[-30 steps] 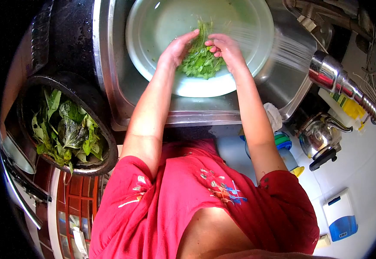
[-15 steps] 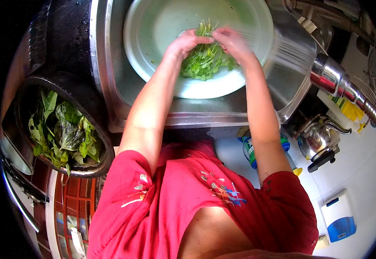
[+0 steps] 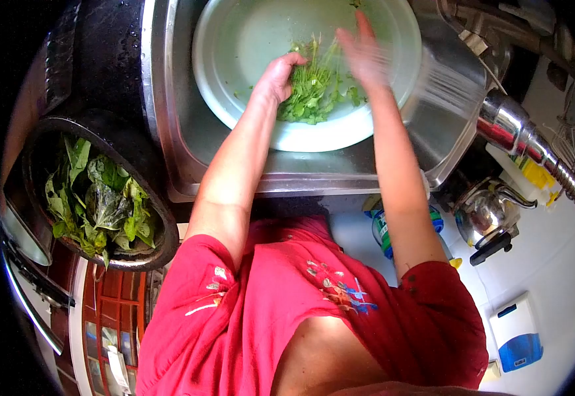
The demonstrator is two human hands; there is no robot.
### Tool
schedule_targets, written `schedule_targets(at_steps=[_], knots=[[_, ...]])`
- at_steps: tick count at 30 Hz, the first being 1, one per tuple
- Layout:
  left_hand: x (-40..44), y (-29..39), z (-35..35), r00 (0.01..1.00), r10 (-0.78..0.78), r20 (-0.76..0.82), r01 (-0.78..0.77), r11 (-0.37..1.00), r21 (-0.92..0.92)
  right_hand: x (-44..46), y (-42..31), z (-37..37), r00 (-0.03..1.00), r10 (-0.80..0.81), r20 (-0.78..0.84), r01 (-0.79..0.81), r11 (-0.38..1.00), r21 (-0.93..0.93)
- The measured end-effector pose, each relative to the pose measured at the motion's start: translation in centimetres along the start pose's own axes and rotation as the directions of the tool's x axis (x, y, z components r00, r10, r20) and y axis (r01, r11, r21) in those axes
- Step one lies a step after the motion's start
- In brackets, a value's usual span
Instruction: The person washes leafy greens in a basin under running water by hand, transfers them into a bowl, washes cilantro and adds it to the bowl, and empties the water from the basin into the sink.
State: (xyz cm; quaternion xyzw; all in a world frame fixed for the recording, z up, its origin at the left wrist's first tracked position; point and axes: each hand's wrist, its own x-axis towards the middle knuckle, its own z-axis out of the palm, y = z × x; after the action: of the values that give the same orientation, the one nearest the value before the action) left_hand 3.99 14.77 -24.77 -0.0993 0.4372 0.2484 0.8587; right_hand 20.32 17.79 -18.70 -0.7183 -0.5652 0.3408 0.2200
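Observation:
A bunch of thin-stemmed leafy green herbs [image 3: 312, 96] is in the large pale green basin [image 3: 248, 30], its leaves toward me and its stems pointing away. My left hand [image 3: 279, 76] is closed round the stems from the left side. To the right of the bunch, my right hand [image 3: 364, 58] is apart from it, fingers stretched out and somewhat blurred. A small dark green scrap [image 3: 355, 4] shows just beyond its fingertips. Water sprays from the faucet head [image 3: 499, 115] across the right hand into the basin.
The basin sits in a steel sink [image 3: 201, 142]. At left, a dark round pot [image 3: 158, 218] holds large green leaves [image 3: 106, 201]. Below the faucet's flexible hose [image 3: 574, 185] stands a metal kettle [image 3: 482, 211]. A blue-and-green labelled container [image 3: 383, 234] is partly behind my right forearm.
My right hand has left the stems, moved up and right, and opened. My left hand stays on the herbs. A dark scrap now shows near the basin's far side.

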Motion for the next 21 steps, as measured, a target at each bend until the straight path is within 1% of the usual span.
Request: schedule_targets(at_steps=[1,3,4,5,6,7,9,11,12,15,18,20,21], knots=[[-0.4,0.2,0.3,1.000,0.005,0.004,-0.005,1.000,-0.024,-1.0,-0.2,0.5,0.995,0.096,0.036,-0.095,0.995,-0.042],[-0.4,0.3,0.3,1.000,0.017,0.011,-0.017,0.998,-0.064,-2.8,-0.9,1.9,0.953,0.289,0.095,-0.276,0.952,-0.134],[-0.1,0.1,0.1,1.000,0.024,0.013,-0.023,0.997,-0.079,-3.2,-0.3,2.2,0.935,0.333,0.122,-0.339,0.940,0.030],[0.1,0.1,0.0,0.999,0.031,0.014,-0.030,0.995,-0.093,-3.5,0.3,2.5,0.915,0.372,0.158,-0.397,0.897,0.191],[0.1,0.1,-0.2,0.999,0.042,0.004,-0.042,0.997,-0.058,-3.8,1.0,2.9,0.893,0.402,0.200,-0.449,0.824,0.346],[0.2,0.2,-0.3,0.999,0.054,-0.004,-0.054,0.998,-0.023,-3.7,1.9,3.1,0.879,0.386,0.278,-0.476,0.737,0.480],[0.0,0.2,-0.4,0.997,0.075,-0.006,-0.074,0.995,0.062,-3.6,3.2,2.8,0.851,0.323,0.415,-0.525,0.499,0.689],[-0.5,0.8,-0.1,0.995,0.102,0.007,-0.102,0.982,0.161,-3.5,3.1,1.9,0.815,0.291,0.502,-0.580,0.410,0.704],[-0.8,0.8,0.2,0.993,0.114,0.032,-0.118,0.980,0.162,-3.4,2.6,1.5,0.795,0.270,0.543,-0.606,0.365,0.706],[-1.9,0.8,1.0,0.984,0.159,0.084,-0.171,0.970,0.170,-3.1,1.1,1.2,0.790,0.340,0.511,-0.608,0.320,0.727],[-2.1,0.4,1.4,0.972,0.215,0.089,-0.229,0.955,0.186,-2.7,2.2,3.0,0.821,0.441,0.363,-0.564,0.531,0.632],[-1.9,0.1,1.4,0.961,0.267,0.074,-0.277,0.940,0.201,-2.4,2.1,2.7,0.799,0.391,0.457,-0.602,0.520,0.606],[-1.7,0.1,1.3,0.965,0.249,0.081,-0.261,0.941,0.214,-2.3,2.0,2.6,0.783,0.364,0.504,-0.620,0.516,0.591]])
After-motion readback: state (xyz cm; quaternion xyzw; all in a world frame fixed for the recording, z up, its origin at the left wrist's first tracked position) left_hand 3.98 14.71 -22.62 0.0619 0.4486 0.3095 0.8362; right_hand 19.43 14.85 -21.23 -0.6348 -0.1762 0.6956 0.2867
